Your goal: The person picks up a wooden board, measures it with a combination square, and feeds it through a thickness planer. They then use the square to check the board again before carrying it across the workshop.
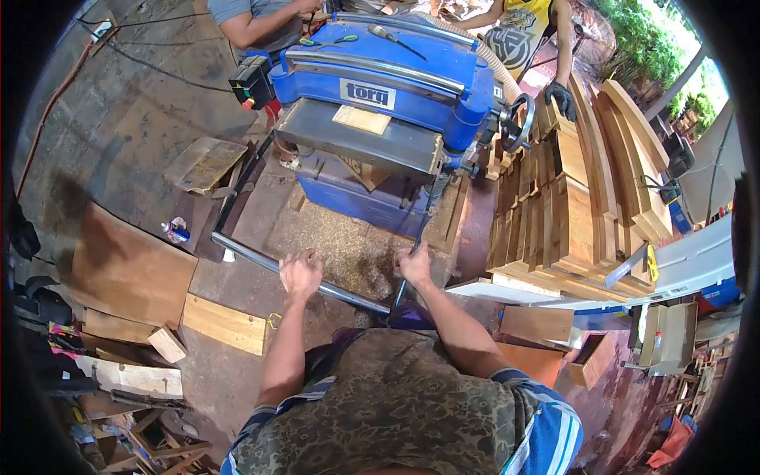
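My left hand (301, 274) is closed, just above the metal bar (255, 255) of a frame in front of a blue planer machine (396, 63). What it holds, if anything, is hidden. My right hand (413, 264) is also closed, its fingers curled beside the frame's right side bar; a grip on it cannot be made out. A light wood piece (361, 119) lies on the machine's dark bed (317, 133), ahead of both hands. Wood shavings (336, 237) cover the floor between the hands and the machine's base.
Stacked boards (554, 214) stand at the right, with a co-worker's gloved hand (560, 100) on them. Another person's arm (261, 25) is behind the machine. Boards (134, 261) lie on the floor at the left. A handwheel (518, 123) sticks out from the machine's right side.
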`<action>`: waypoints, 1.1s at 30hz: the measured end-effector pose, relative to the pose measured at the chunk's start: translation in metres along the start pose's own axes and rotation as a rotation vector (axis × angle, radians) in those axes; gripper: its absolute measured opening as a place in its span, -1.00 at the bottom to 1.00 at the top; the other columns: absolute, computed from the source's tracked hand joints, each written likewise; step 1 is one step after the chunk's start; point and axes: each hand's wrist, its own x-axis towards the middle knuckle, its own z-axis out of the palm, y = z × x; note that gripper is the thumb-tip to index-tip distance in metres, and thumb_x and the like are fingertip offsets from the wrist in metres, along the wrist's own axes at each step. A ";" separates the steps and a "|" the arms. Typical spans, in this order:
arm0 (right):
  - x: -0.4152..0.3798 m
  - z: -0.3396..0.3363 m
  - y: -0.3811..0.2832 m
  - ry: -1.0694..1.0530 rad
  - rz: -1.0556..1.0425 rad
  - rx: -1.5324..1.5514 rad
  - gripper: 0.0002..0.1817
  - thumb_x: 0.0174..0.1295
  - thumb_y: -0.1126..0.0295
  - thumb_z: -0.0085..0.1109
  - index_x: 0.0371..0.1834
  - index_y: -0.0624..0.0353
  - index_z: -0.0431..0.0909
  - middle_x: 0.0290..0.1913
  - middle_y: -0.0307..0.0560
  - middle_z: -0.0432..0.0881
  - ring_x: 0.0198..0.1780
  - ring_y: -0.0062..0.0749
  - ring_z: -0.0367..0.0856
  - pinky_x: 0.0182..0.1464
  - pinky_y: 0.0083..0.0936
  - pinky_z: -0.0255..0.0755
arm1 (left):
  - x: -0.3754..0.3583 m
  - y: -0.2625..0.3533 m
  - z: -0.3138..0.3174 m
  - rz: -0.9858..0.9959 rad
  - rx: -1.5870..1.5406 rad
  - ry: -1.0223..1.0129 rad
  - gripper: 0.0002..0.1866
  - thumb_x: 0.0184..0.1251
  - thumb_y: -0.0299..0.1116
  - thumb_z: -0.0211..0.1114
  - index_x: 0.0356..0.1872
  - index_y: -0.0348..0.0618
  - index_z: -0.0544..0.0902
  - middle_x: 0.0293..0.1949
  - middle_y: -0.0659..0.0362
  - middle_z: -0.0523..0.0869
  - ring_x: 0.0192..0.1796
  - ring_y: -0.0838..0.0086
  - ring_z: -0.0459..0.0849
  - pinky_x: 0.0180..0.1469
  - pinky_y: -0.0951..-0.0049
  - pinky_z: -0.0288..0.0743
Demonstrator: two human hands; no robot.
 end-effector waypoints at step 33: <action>0.001 -0.010 -0.008 -0.103 0.036 -0.011 -0.35 0.13 0.45 0.18 0.28 0.33 0.15 -0.35 -0.02 0.72 -0.31 -0.25 0.71 -0.19 -0.34 0.56 | 0.000 0.001 -0.002 0.005 0.017 -0.002 -0.65 0.25 -0.09 0.27 -0.05 -0.02 0.77 -0.05 0.12 0.79 0.05 0.19 0.65 0.23 0.20 0.35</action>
